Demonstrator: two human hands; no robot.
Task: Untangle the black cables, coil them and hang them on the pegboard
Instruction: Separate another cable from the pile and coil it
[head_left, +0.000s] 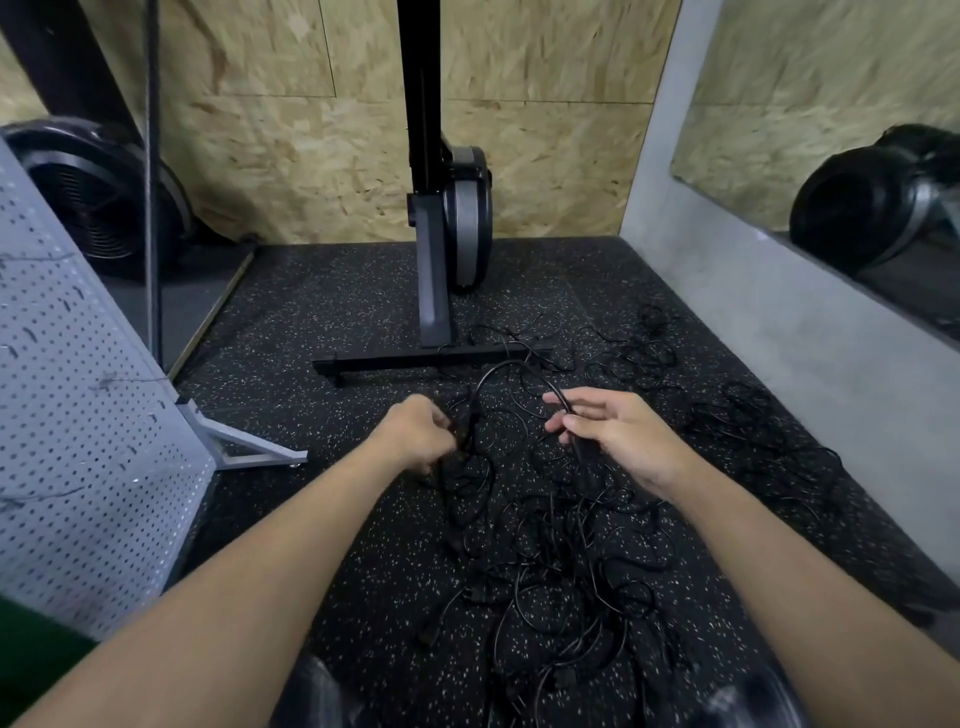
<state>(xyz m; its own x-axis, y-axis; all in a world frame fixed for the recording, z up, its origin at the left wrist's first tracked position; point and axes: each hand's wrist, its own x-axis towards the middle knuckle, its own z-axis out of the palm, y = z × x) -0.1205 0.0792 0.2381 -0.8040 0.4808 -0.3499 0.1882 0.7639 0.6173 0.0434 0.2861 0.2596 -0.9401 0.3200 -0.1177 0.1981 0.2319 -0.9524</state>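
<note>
A tangle of thin black cables (566, 561) lies spread over the speckled black floor, from between my arms out toward the right wall. One thicker black cable (511, 369) arches up between my hands. My left hand (415, 434) grips one end of that arch with curled fingers. My right hand (618, 431) holds the other end between thumb and fingers, the other fingers loosely spread. The grey pegboard (78, 415) leans at the left on a white stand foot (249, 449); its holes and a few pegs show, with nothing hanging there.
A black rowing machine (447, 234) stands upright just beyond my hands, its base bar (415, 361) across the floor with cables over its right end. A grey concrete wall (753, 291) with a mirror runs along the right. A fan wheel (98, 202) sits at back left.
</note>
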